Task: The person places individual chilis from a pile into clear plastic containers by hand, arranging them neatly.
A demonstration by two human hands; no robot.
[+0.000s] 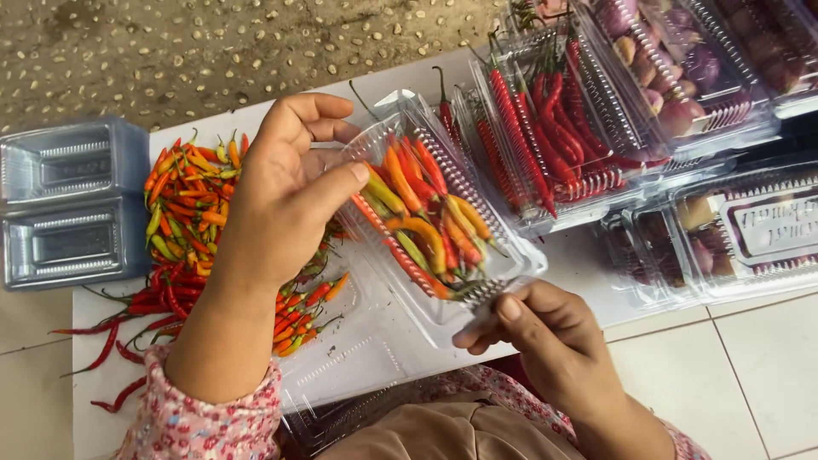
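Clear box (443,213) of mixed chillies sat tilted btwn both hands, long axis running upper-left to lower-right. Left hand (285,192) pinched its top rim w/ thumb, fingers curled. Right hand (545,332) gripped the near corner, closed.

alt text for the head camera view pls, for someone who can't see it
Two bare hands, left hand and right hand, hold a clear plastic box filled with mixed chillies, above a loose chilli pile on a white table.

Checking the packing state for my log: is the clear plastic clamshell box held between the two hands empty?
No: the clear plastic clamshell box holds a bunch of small orange, red and green chillies, gripped by the left hand and right hand.
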